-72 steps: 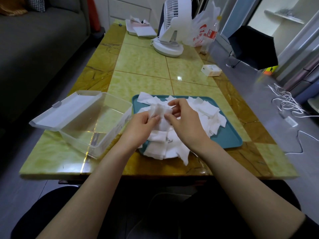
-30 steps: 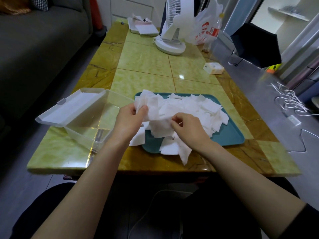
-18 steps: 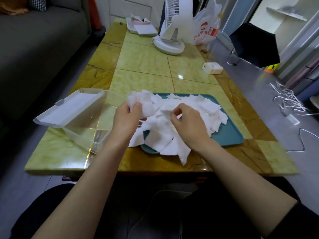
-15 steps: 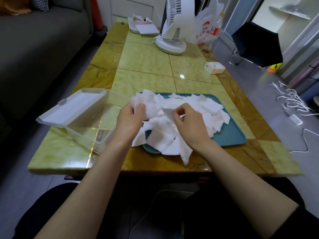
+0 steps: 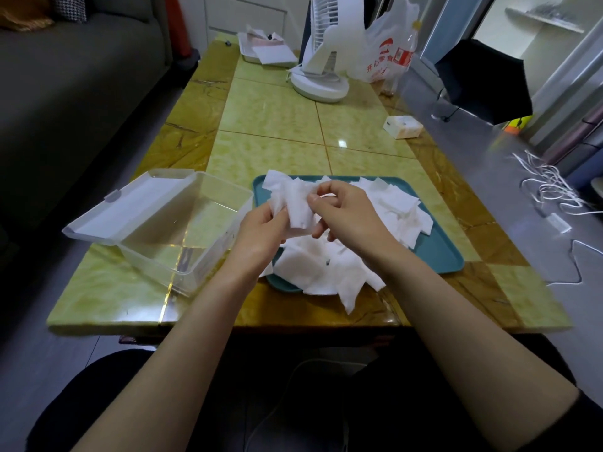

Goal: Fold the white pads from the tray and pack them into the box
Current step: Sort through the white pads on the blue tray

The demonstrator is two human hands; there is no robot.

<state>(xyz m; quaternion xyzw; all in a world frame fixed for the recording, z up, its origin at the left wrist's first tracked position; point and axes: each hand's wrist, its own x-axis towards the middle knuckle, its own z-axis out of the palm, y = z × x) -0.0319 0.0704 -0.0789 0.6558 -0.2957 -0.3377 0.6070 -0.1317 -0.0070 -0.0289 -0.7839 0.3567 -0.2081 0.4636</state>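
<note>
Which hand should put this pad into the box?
Left, likely. The left hand grips the pad and is right beside the open box; the right hand, also pinching it, sits over the tray, farther off.

The box [image 5: 182, 223] sits left of the tray [image 5: 437, 252], which holds the pads [image 5: 326, 265]; a fan [image 5: 321, 53] stands behind.

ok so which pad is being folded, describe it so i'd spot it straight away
On the green-tiled table, find the teal tray heaped with white pads. The held pad is raised above the tray near the clear box, pinched between left hand and right hand; the rest lie loose.
</note>
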